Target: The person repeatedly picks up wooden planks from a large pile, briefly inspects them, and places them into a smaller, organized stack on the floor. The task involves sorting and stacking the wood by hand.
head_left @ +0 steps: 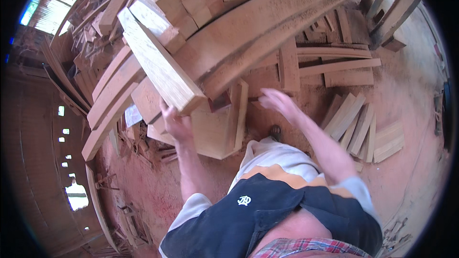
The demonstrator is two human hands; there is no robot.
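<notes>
My left hand [177,123] is closed round the near end of a long, pale wooden beam [160,62]. The beam slants away to the far left, and its far part lies by a stack of sawn blocks. Some of my left fingers are hidden beneath the beam. Away from the wood, my right hand [279,104] hangs in the air, holding nothing, with its fingers stretched out and slightly blurred. Below the beam's near end stands a light wooden box-like piece [210,131]. A long, dusty curved timber [267,24] runs across behind the beam.
Stacked wooden blocks [186,5] sit at the far side. Several short planks [354,124] lie on the dusty floor [401,95] to my right. Flat boards [334,67] rest beyond them, and wooden posts [394,12] rise at the far right. Scrap sticks [129,220] lie at the left.
</notes>
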